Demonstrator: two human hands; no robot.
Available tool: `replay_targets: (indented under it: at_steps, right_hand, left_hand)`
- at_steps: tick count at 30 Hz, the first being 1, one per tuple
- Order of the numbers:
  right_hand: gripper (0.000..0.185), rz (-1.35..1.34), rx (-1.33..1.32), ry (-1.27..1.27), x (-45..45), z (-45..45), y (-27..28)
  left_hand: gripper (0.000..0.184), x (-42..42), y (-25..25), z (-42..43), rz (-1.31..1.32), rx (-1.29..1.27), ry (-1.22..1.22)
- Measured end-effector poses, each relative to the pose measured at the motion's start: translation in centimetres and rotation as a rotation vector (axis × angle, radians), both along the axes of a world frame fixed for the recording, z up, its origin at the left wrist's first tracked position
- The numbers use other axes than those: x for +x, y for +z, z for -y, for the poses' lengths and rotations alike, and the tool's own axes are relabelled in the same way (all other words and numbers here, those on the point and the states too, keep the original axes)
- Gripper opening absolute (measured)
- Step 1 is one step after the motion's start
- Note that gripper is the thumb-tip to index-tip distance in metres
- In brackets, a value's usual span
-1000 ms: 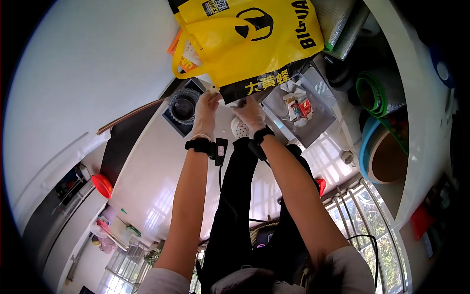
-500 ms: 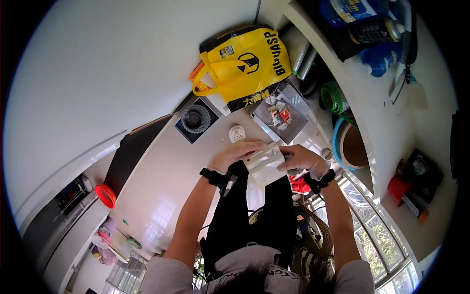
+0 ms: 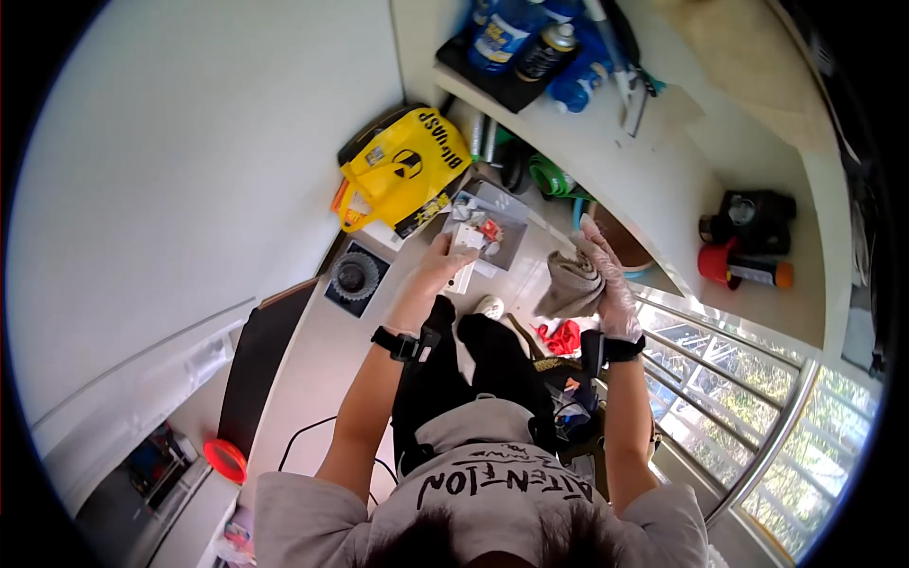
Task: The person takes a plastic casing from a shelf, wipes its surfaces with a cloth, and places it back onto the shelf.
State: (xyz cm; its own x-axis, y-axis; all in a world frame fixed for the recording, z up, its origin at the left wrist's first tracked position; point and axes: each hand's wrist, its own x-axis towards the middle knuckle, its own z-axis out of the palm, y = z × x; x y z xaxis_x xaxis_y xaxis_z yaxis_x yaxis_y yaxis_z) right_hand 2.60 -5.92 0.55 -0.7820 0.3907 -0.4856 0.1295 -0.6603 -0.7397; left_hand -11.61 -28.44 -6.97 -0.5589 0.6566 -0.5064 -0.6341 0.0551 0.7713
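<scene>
My left hand (image 3: pixel 431 275), in a clear glove, is closed on a white box (image 3: pixel 462 254), held upright in front of a grey bin (image 3: pixel 511 230) with crumpled paper and red packaging. My right hand (image 3: pixel 609 284), also gloved, grips a bunched grey-brown cloth (image 3: pixel 571 286), apart from the box. A yellow bag (image 3: pixel 402 170) leans beyond the left hand. A glass ashtray-like bowl (image 3: pixel 354 275) sits on a dark square base to its left.
Blue bottles (image 3: pixel 502 38) and a spray can (image 3: pixel 546 52) stand on the upper shelf (image 3: pixel 644 161). Black and red items (image 3: pixel 748 227) lie on the right. Window bars (image 3: pixel 720 407) are at lower right, a red basin (image 3: pixel 225 460) at lower left.
The view has swung right. My hands were together at the white box; now they are apart, the box in my left hand and the cloth in my right, raised toward the shelf.
</scene>
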Motion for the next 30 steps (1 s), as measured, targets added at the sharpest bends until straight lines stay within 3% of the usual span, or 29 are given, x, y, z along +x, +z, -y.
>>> replay_targets:
  at_steps: [2,4,6,8,9,10,12,14,17,18,20,25,29,30]
  right_hand:
    - [0.045,-0.198,-0.156,-0.208,1.4,1.0,1.8]
    - [0.044,-0.323,-0.497,-0.351,3.2,1.7,3.5]
    - [0.041,-0.699,-0.692,-0.392,3.5,3.3,5.8]
    - [0.039,-0.688,0.206,-0.168,2.7,5.0,8.6]
    - [0.041,-0.661,-0.210,-0.138,3.9,3.4,6.1]
    - [0.042,-0.454,-0.268,-0.203,3.9,3.3,6.2]
    - [0.039,-0.314,-0.166,-0.209,3.7,3.2,8.3]
    - [0.036,-0.347,-0.046,-0.146,4.9,1.9,8.5]
    - [0.032,-0.354,0.095,-0.183,6.5,1.1,9.3]
    - [0.032,-0.363,0.092,-0.206,6.8,0.7,9.6]
    - [0.032,-0.336,0.143,-0.210,7.3,0.5,10.3]
    - [0.033,-0.316,0.244,-0.140,8.1,0.6,11.3]
    - [0.044,-0.500,0.289,-0.164,8.5,0.1,10.8]
    - [0.044,-0.503,0.301,-0.176,8.8,-0.2,11.1]
  left_hand:
    - [0.043,1.5,1.1,-1.3,-0.122,-0.080,-0.053]
    - [0.045,3.3,3.9,-2.7,0.013,0.002,0.041]
    - [0.047,4.8,0.3,-3.7,-0.019,0.068,-0.007]
    - [0.046,6.6,-3.9,-4.7,-0.163,0.289,-0.101]
    - [0.041,7.4,-7.3,-6.7,-0.024,0.288,-0.098]
    - [0.039,7.7,-1.5,-6.7,0.152,0.354,-0.084]
    - [0.037,8.1,11.4,-6.7,0.516,0.451,-0.030]
    - [0.048,8.5,10.0,-7.3,0.493,0.383,-0.046]
    - [0.065,9.3,13.8,-6.9,0.435,0.433,-0.164]
    - [0.065,9.6,14.6,-6.9,0.428,0.433,-0.169]
    - [0.058,10.1,17.1,-7.1,0.171,0.490,-0.237]
    - [0.037,10.9,18.6,-7.6,0.091,0.325,-0.176]
    - [0.042,10.4,18.8,-8.0,0.011,0.326,-0.223]
    - [0.045,10.0,19.2,-8.2,-0.190,0.296,-0.247]
